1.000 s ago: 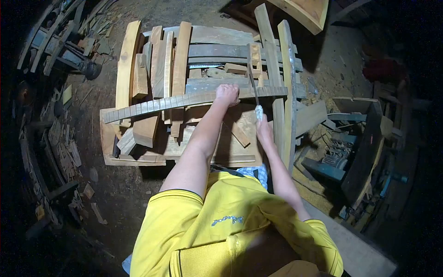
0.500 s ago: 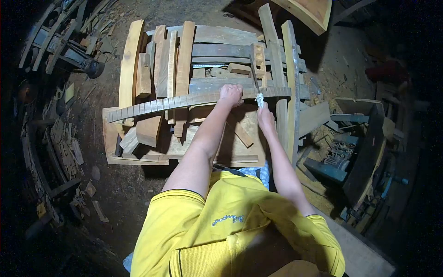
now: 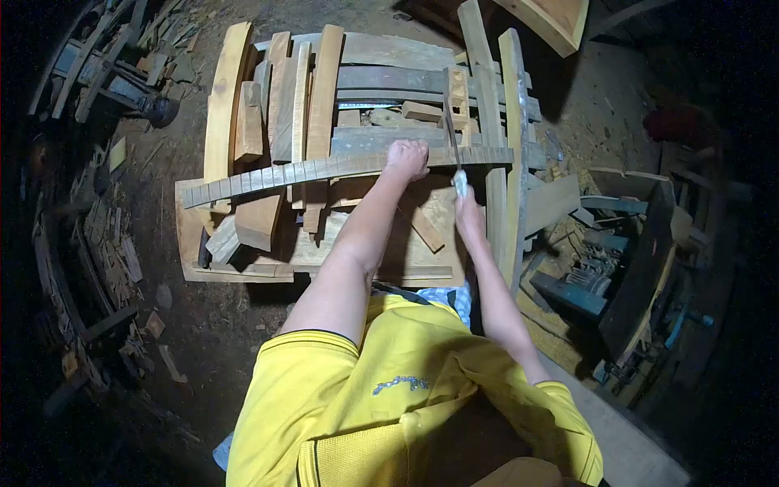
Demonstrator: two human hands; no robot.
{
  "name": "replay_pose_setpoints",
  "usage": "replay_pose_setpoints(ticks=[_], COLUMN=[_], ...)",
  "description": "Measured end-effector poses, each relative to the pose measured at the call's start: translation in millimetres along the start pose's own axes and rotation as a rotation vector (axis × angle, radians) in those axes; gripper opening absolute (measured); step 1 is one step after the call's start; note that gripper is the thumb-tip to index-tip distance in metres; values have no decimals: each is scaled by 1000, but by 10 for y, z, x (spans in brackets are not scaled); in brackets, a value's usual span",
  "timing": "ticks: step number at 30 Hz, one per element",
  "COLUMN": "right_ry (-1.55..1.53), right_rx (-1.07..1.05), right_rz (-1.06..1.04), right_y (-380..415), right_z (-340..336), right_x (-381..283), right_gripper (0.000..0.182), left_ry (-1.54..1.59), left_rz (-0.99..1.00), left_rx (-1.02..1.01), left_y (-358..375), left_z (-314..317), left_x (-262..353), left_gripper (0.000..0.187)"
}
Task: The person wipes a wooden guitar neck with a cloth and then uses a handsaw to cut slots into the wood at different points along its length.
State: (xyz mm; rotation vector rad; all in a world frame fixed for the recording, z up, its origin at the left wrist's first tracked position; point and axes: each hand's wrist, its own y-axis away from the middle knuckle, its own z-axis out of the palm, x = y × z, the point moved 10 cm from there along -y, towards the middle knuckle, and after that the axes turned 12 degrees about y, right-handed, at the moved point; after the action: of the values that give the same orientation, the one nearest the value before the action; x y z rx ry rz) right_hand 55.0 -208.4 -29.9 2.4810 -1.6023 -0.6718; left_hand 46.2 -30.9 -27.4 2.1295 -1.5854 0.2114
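A long, slightly curved wooden strip (image 3: pixel 276 176) with evenly spaced cross marks lies across the stacked boards. My left hand (image 3: pixel 408 159) is closed over this strip, right of its middle. Beside it, my right hand (image 3: pixel 467 209) is wrapped round the pale, wrapped handle of a saw (image 3: pixel 449 122). The thin blade points away from me and crosses the strip near its right part. Beyond the strip, a wooden piece with square notches (image 3: pixel 458 93) stands next to the blade.
Upright planks (image 3: pixel 326 97) stand left of centre and more (image 3: pixel 511 146) at the right. A low wooden bench top (image 3: pixel 324 258) is nearest me. Machinery with a motor (image 3: pixel 588 280) sits at the right, and scrap wood (image 3: pixel 122 243) lies on the floor at the left.
My right hand and the saw have shifted slightly toward me, with the handle now lower below the strip. My left hand still holds the strip. The whole view has shifted a little.
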Motion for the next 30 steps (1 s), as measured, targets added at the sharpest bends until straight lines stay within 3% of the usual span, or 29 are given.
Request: replay_pose_setpoints(ticks=[5,7,14,19,22,30], right_ry=[37,31,-20,-53,73,-9], right_rx=[66,-42,-38,37,42,-57], right_rz=[-6,37,47,-57,17,48], right_y=[-214,3,678,-30,-331,414], right_z=[-33,100,186,178,24,234], right_x=[-94,47,385,163,-76,346], right_gripper=[24,25,28,28,28,27], left_ry=[-2,16,-8,23,-5,-7], left_rz=[-9,-17,-16,-11,-5,-13], left_rx=[-5,-20,-9,-38,-2,1], left_y=[3,0,-4,-15,2,-29], left_z=[-21,-5,8,21,-24,44], left_x=[0,-16,-27,-2,-4,-38], left_gripper=[53,53,54,54,53,54])
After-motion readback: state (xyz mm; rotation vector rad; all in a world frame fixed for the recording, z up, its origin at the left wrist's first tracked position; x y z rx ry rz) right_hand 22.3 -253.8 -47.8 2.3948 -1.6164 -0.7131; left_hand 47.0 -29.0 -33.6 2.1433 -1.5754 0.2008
